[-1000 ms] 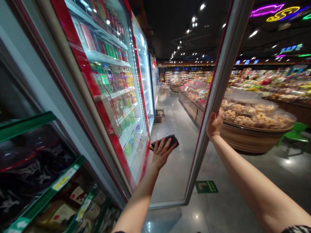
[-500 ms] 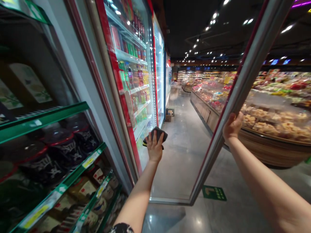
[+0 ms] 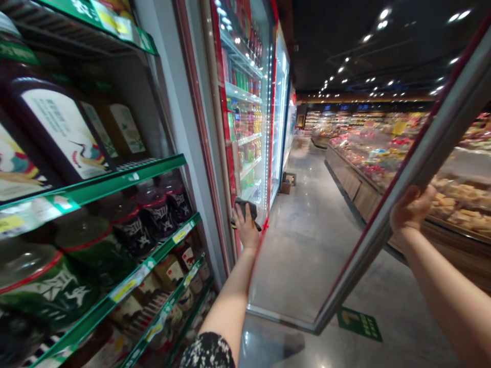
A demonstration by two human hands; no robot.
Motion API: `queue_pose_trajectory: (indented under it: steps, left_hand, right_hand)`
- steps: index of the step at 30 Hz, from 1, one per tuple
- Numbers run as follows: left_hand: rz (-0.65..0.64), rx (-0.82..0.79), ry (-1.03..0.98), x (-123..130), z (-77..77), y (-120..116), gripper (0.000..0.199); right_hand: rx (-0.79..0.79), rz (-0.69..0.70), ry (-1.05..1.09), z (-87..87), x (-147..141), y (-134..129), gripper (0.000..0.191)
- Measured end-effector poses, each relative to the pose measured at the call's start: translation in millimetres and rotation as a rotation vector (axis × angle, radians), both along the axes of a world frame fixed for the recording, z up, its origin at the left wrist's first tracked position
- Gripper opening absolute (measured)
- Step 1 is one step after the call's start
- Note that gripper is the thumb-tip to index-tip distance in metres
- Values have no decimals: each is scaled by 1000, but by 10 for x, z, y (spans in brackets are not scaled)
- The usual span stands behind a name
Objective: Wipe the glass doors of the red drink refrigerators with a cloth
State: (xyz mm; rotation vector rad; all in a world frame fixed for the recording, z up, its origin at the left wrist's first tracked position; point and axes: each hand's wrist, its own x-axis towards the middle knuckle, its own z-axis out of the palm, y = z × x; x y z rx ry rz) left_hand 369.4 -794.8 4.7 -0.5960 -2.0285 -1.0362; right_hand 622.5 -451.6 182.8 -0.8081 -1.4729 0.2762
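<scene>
My left hand presses a dark folded cloth against the inner side of a glass door, with its fingers spread over the cloth. Some of the cloth lies hidden beneath the fingers. This door stands open, and its grey metal frame runs slanting up to the right. On that frame, along the free edge, my right hand has its fingers wrapped round. To the left of the door are fridge shelves with dark large bottles with white labels and green-labelled bottles below.
Green shelf edges with price tags jut out at left. Beyond the glass stands a lit drinks cooler with red trim. A wood-sided produce display lines the aisle. A green floor sign lies near the door's bottom corner.
The view has turned left, showing more of the shelves. My left hand has slid the cloth left over the glass, towards the hinge side. My right hand stays on the frame.
</scene>
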Motion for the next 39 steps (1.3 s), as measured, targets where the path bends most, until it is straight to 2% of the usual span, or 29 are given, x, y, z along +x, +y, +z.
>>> queue_pose_trajectory:
  steps: [2, 4, 6, 8, 11, 14, 16, 19, 23, 26, 28, 32, 36, 39]
  left_hand:
    - [70, 74, -65, 70, -111, -38, 85]
    - [88, 92, -76, 149, -200, -15, 88]
    - [84, 84, -64, 179, -187, 38, 89]
    - [58, 67, -31, 143, -44, 79, 88]
    - [-2, -7, 99, -3, 329, 40, 84]
    - [43, -90, 197, -174, 703, -138, 74]
    - [76, -140, 215, -262, 882, -296, 66]
    - [129, -151, 248, -339, 1042, -503, 58]
    - [231, -89, 265, -414, 1103, -602, 59]
    - [174, -110, 213, -485, 1012, -568, 64]
    - [131, -117, 171, -512, 860, -532, 68]
    - [97, -140, 19, -425, 350, -496, 76]
    - [37, -174, -102, -155, -250, -520, 82]
    - [-23, -173, -111, 15, -527, -512, 91]
  right_hand:
    - [12, -13, 11, -20, -2, 31, 60]
    - [27, -26, 23, -47, -2, 56, 62]
    - [39, -21, 25, -72, 4, 65, 64]
    - [42, -4, 29, -88, 17, 54, 65]
    - [22, 26, 27, -80, 38, 5, 67]
    - [0, 45, 21, -43, 49, -74, 66]
    - [-4, 41, 31, -15, 50, -136, 63]
    - [-10, 35, 38, 13, 53, -209, 59]
    - [3, 28, 19, 6, 67, -201, 59]
    - [25, 13, 10, -33, 71, -124, 57]
    - [40, -2, 3, -65, 66, -63, 55]
    - [67, -31, -16, -123, 49, 44, 56]
    - [82, -30, -36, -161, 29, 130, 57]
    - [88, -40, -38, -162, 9, 158, 53]
